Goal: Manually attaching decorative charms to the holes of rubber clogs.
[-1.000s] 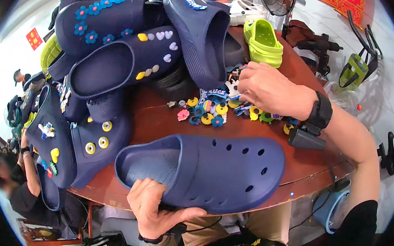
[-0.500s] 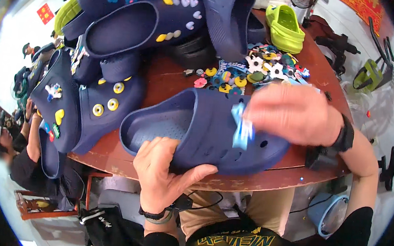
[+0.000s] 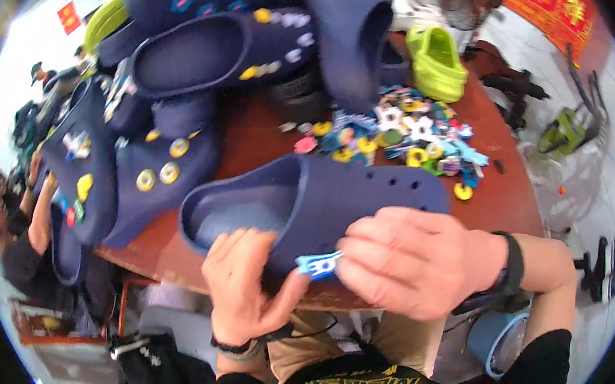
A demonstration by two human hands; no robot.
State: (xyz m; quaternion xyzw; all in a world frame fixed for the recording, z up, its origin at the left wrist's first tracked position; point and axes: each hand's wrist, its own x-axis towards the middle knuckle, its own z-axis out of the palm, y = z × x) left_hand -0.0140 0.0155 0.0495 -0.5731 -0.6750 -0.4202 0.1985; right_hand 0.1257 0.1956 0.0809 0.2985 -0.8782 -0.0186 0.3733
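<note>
Two bare hands work on one navy clog [image 3: 321,200] at the near edge of a round brown table [image 3: 508,208]. The clog lies on its side, its opening turned toward the person's left and its perforated top facing the person.

Left hand [image 3: 245,292]: it comes up from below and grips the near rim of the clog, fingers [image 3: 234,248] curled over the edge at the opening and thumb stretched out along the side. It is closed on the shoe.

Right hand [image 3: 417,262]: it lies over the lower side of the clog, fingers bent. Its fingertips pinch a small light blue and white charm [image 3: 318,265], which sits against the side of the clog just beside the left thumb. A black watch [image 3: 513,264] is on this wrist.

Surroundings: beyond the clog, a loose heap of coloured charms [image 3: 398,138] is spread on the table top. To the left and at the back stands a pile of navy clogs [image 3: 208,76], several already carrying yellow and white charms. One lime green clog [image 3: 437,61] sits at the far side, just beyond the heap. Another person [image 3: 8,226] is at the left edge of the table, blurred.
</note>
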